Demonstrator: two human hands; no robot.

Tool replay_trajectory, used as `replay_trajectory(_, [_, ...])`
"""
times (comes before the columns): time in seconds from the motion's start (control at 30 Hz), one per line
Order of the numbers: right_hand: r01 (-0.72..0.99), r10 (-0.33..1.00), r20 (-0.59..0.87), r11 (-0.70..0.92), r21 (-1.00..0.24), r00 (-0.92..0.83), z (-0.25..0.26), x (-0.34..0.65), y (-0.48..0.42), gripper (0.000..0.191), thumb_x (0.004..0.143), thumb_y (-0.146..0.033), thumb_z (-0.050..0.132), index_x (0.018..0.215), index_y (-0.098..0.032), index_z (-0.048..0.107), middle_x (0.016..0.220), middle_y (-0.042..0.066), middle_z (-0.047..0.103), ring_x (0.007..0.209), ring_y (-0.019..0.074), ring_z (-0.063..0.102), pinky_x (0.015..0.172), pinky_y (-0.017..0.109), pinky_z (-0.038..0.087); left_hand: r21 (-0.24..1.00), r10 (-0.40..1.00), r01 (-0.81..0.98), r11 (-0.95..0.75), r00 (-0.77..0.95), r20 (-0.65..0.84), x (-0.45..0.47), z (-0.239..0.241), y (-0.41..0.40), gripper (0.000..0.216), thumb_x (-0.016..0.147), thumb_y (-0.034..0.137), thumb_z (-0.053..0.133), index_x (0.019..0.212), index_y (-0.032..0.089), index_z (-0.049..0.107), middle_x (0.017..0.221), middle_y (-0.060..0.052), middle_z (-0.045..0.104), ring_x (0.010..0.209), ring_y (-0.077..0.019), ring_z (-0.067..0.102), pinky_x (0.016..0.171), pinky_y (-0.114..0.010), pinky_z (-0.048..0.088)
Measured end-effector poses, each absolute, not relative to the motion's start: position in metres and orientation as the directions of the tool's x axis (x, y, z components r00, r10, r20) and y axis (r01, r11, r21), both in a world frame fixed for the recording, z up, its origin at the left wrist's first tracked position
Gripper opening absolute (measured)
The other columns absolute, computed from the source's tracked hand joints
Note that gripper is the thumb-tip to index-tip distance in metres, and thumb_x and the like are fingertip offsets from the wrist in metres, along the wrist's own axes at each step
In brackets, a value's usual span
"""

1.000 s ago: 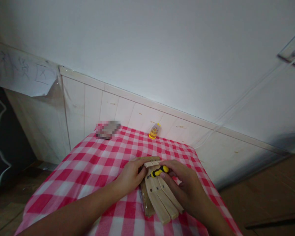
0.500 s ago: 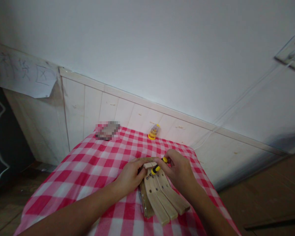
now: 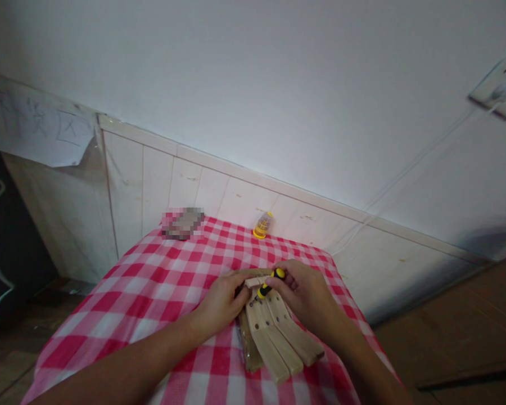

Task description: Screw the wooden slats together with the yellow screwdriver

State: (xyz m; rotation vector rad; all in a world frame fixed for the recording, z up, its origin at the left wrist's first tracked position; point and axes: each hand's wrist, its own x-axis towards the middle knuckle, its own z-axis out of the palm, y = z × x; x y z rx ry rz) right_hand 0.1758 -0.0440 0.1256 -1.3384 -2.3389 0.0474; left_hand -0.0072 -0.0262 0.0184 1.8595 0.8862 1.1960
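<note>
A yellow and black screwdriver (image 3: 266, 288) is pinched in the fingers of my right hand (image 3: 301, 287). It slants down to the left, its tip at a screw hole near the upper left of a wooden piece (image 3: 274, 337). That piece has three angled slats with several dark holes or screws. My left hand (image 3: 224, 298) grips the upper left edge of the wooden piece, fingers over its top end. Beneath it lies a brown, clear-wrapped block or package (image 3: 249, 351), mostly covered.
A red and white checked cloth (image 3: 160, 292) covers the table. At its back stand a clear and yellow container (image 3: 262, 226) and a blurred-out flat object (image 3: 183, 223). Behind is a panelled wall (image 3: 156, 180); a white cable runs down from a socket (image 3: 495, 90) at right.
My right hand has shifted slightly left and its fingers have changed position on the screwdriver handle, which now stands a little differently. My left hand stays on the wooden piece.
</note>
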Motion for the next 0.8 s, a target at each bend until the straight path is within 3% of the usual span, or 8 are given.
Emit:
replay_trajectory(0.1, [0.871,0.837,0.381,0.472,-0.139,-0.393,0.123,0.174,-0.038,0.032,0.094,-0.036,0.061,0.067,-0.019,0.058,0.061,0.001,0.06,0.055,0.0149,0.053,0.05,0.026,0.034,0.859,0.847,0.159,-0.487,0.325,0.42,-0.007,0.019,-0.026,0.047,0.087,0.01,0.049,0.128,0.029,0.066,0.123,0.001,0.073,0.113,-0.0172,0.066,0.099,-0.028,0.049])
replay_trajectory(0.17, [0.85,0.807,0.415,0.509,-0.131,-0.419,0.121,0.173,-0.036,0.03,0.093,-0.035,0.064,0.068,-0.018,0.059,0.064,0.002,0.061,0.057,0.0156,0.055,0.051,0.026,0.035,0.859,0.848,0.159,-0.486,0.322,0.42,-0.006,0.018,-0.026,0.046,0.088,0.011,0.049,0.127,0.029,0.066,0.123,0.0,0.072,0.113,-0.0178,0.066,0.099,-0.029,0.049])
replay_trajectory(0.3, [0.697,0.735,0.488,0.649,-0.304,-0.472,0.121,0.172,-0.038,0.01,0.093,-0.028,0.063,0.09,-0.019,0.066,0.08,0.005,0.068,0.07,0.0178,0.062,0.061,0.027,0.046,0.858,0.846,0.158,-0.488,0.327,0.421,-0.007,0.017,-0.025,0.045,0.089,0.012,0.049,0.128,0.028,0.065,0.124,-0.001,0.072,0.113,-0.0186,0.066,0.098,-0.031,0.049])
replay_trajectory(0.43, [0.603,0.719,0.455,0.692,-0.396,-0.525,0.126,0.174,-0.045,0.009,0.094,-0.02,0.058,0.095,-0.021,0.067,0.089,0.005,0.071,0.082,0.0189,0.066,0.072,0.029,0.052,0.857,0.853,0.177,-0.484,0.315,0.416,-0.007,0.015,-0.024,0.048,0.087,0.012,0.051,0.131,0.028,0.064,0.124,-0.003,0.072,0.112,-0.0193,0.066,0.099,-0.032,0.049])
replay_trajectory(0.5, [0.61,0.726,0.411,0.687,-0.396,-0.551,0.129,0.176,-0.048,0.018,0.092,-0.013,0.055,0.104,-0.022,0.066,0.098,0.006,0.073,0.089,0.0192,0.067,0.077,0.03,0.052,0.856,0.853,0.183,-0.484,0.317,0.415,-0.006,0.014,-0.025,0.049,0.087,0.012,0.051,0.132,0.028,0.063,0.125,-0.003,0.071,0.113,-0.0193,0.065,0.1,-0.032,0.049])
replay_trajectory(0.57, [0.656,0.753,0.371,0.657,-0.372,-0.543,0.13,0.177,-0.048,0.02,0.09,-0.012,0.056,0.105,-0.021,0.066,0.097,0.006,0.073,0.087,0.0189,0.067,0.075,0.029,0.051,0.857,0.85,0.175,-0.485,0.322,0.416,-0.006,0.014,-0.025,0.05,0.087,0.011,0.05,0.133,0.028,0.062,0.126,-0.002,0.071,0.115,-0.0187,0.065,0.101,-0.031,0.048])
replay_trajectory(0.67, [0.779,0.817,0.338,0.561,-0.278,-0.467,0.128,0.178,-0.046,0.008,0.092,-0.023,0.061,0.086,-0.019,0.065,0.076,0.003,0.07,0.067,0.0167,0.063,0.059,0.026,0.044,0.859,0.846,0.16,-0.487,0.332,0.417,-0.006,0.016,-0.025,0.051,0.087,0.01,0.049,0.133,0.029,0.062,0.127,-0.001,0.071,0.116,-0.0179,0.064,0.102,-0.03,0.048])
replay_trajectory(0.8, [0.867,0.822,0.399,0.485,-0.114,-0.407,0.122,0.175,-0.041,0.037,0.095,-0.04,0.061,0.064,-0.02,0.056,0.058,-0.001,0.058,0.052,0.0133,0.051,0.048,0.025,0.031,0.855,0.849,0.181,-0.487,0.327,0.415,-0.006,0.017,-0.026,0.048,0.087,0.01,0.049,0.129,0.029,0.065,0.125,0.0,0.072,0.114,-0.0183,0.066,0.1,-0.03,0.049])
